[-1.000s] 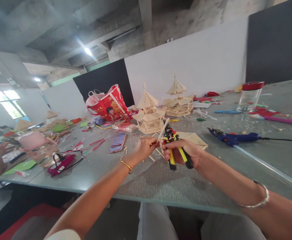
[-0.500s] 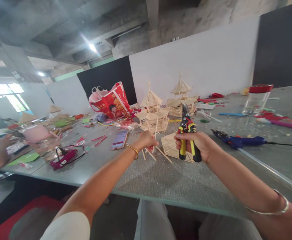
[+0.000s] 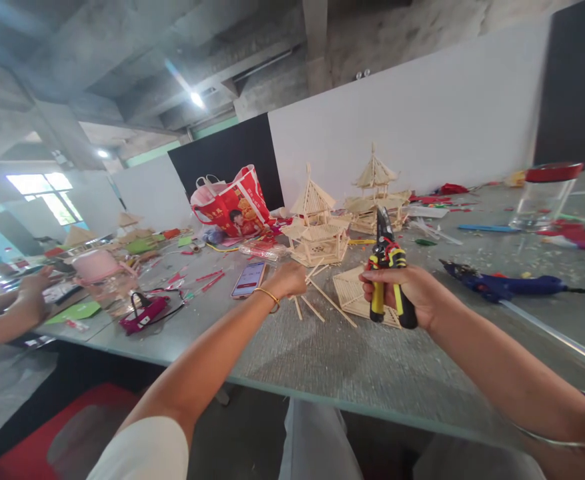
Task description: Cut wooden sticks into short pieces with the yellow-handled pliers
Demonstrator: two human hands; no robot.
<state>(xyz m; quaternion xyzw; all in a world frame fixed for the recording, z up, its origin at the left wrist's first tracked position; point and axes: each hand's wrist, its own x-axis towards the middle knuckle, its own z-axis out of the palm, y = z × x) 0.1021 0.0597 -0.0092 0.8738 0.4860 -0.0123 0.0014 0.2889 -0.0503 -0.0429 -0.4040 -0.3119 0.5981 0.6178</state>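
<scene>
My left hand (image 3: 289,280) is closed just above the table, its fingers pinched on a thin wooden stick (image 3: 316,268) that pokes out past them. Several loose wooden sticks (image 3: 333,303) fan out on the table below that hand. My right hand (image 3: 397,283) grips yellow-and-black pliers (image 3: 386,257) around the handles, jaws pointing up. Behind the pliers lies a flat panel of wooden sticks (image 3: 348,293), partly covered by them. A small stick pavilion (image 3: 317,230) stands beyond my left hand, and a second pavilion (image 3: 375,193) is farther back.
At right lie a blue glue gun (image 3: 512,283) with a clear glue stick and a red-lidded jar (image 3: 545,197). Left of my hand are a phone (image 3: 249,279), a purple pouch (image 3: 145,313) and a red bag (image 3: 235,203). Another person's hands (image 3: 27,300) are at far left.
The view has turned slightly left, so things sit farther right. The stick at my left hand was nearly upright and now leans lower. My right hand keeps holding the pliers.
</scene>
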